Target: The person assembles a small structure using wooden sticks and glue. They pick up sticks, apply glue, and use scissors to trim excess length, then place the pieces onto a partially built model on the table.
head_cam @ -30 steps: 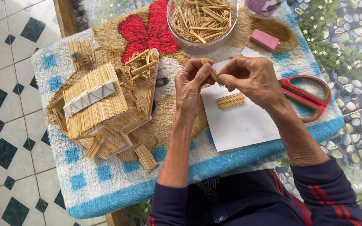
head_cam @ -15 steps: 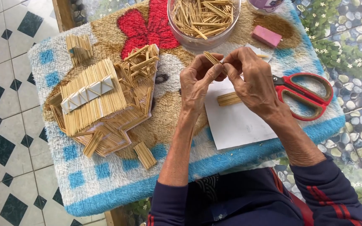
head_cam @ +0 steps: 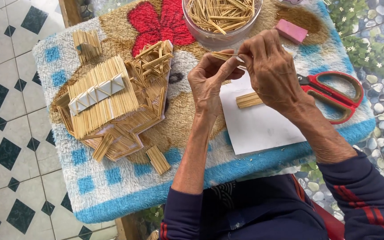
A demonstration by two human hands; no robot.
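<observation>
Both hands have risen since a second ago, from over the paper toward the bowl at 12 o'clock. Toothpick house (head_cam: pixel 112 102) sits at 9 o'clock on the fluffy mat (head_cam: pixel 112 191). Left hand (head_cam: pixel 210 82) pinches a small toothpick bundle (head_cam: pixel 222 55) at center; right hand (head_cam: pixel 274 71) grips its other end between fingertips. Clear bowl of toothpicks (head_cam: pixel 221 18) just above. White paper (head_cam: pixel 258 122) below, another glued toothpick strip (head_cam: pixel 249 100) on it. Red scissors (head_cam: pixel 334 95) at 3 o'clock, pink eraser (head_cam: pixel 291 31) at 1.
</observation>
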